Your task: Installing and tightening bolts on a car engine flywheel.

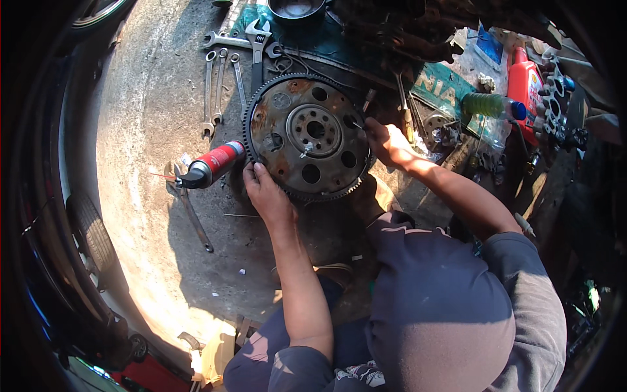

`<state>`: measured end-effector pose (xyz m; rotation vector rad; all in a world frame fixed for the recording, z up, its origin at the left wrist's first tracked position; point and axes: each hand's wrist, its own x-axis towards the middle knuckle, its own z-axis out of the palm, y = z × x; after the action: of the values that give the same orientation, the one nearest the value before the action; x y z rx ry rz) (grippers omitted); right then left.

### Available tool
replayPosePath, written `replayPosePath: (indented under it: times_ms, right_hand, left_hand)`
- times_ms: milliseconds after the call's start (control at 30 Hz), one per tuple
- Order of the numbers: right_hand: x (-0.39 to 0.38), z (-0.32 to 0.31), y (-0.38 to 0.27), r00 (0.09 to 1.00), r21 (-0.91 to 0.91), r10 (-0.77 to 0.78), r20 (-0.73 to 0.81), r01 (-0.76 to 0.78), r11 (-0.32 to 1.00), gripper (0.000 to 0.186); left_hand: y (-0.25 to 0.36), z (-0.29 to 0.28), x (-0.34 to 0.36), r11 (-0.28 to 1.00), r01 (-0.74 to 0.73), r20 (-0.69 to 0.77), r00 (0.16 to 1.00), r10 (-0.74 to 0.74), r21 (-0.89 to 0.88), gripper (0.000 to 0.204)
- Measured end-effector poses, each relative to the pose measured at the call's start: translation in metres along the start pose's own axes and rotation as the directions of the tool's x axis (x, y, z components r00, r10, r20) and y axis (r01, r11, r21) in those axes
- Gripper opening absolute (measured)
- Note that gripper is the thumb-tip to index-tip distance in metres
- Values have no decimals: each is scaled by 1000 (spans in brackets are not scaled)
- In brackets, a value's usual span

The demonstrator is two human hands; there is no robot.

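A round, rusty toothed metal plate (287, 166) with holes and a bolted hub (315, 130) is in the upper middle. My left hand (264, 189) is closed on its lower-left rim, thumb on top. Beside that hand lies a red spray can (215, 160) with a black nozzle and thin straw. My right hand (388, 144) is at the plate's right edge, fingers closed on a thin metal piece (358, 125), too small to name, which reaches toward a hole there.
Several wrenches (257, 49) lie above left, another (192, 215) below the can. A metal bowl (294, 9), dark machinery (405, 32), a bottle (490, 106) and red jug (520, 75) are behind. A car (52, 255) edges the left. Grey fabric (437, 307) fills the lower right.
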<state>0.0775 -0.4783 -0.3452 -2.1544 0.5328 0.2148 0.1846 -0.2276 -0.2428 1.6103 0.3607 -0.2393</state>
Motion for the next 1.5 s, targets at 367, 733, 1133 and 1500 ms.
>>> replayPosePath:
  times_ms: [367, 733, 1133, 1500]
  right_hand:
    - [-9, -5, -24, 999, 51, -16, 42, 14, 999, 20]
    - [-38, 33, 55, 990, 496, 90, 104, -131, 858, 31]
    - [-73, -9, -15, 967, -21, 56, 249, -52, 998, 25]
    - [-69, 14, 3, 983, 18, 143, 116, -146, 989, 15]
  left_hand:
    - [-4, -5, 0, 1000, 2, -18, 1000, -2, 15, 30]
    - [-10, -6, 5, 1000, 6, 11, 1000, -6, -19, 30]
    - [-5, -4, -6, 972, -123, -18, 991, 129, 201, 31]
    - [-17, 0, 4, 989, -116, -99, 987, 125, 89, 33]
